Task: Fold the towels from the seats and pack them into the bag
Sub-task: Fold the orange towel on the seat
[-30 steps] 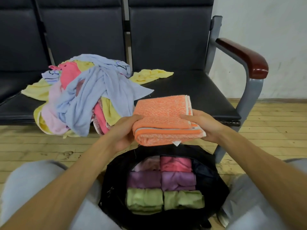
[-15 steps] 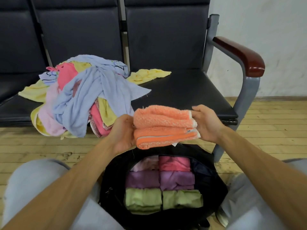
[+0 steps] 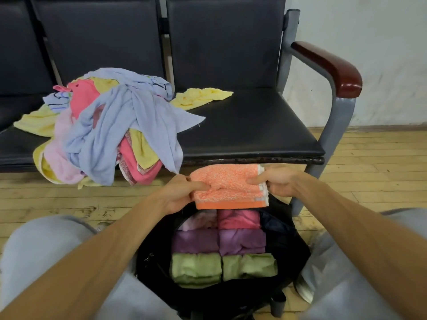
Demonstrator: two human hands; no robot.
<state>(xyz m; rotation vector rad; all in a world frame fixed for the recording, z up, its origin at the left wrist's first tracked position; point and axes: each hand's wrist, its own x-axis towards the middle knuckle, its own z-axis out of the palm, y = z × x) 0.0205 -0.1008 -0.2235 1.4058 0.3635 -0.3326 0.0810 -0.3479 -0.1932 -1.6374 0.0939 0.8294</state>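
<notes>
bag (image 3: 286,245): far end hidden by orange towel (image 3: 227,184) | fingers underneath unseen

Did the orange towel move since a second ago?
Yes. The orange towel has come down from over the front edge of the seat to just above the bag.

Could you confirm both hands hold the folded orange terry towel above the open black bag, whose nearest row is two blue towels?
Not blue: the head view shows two folded green towels there. Otherwise right: left hand and right hand hold the folded orange terry towel above the black bag.
</notes>
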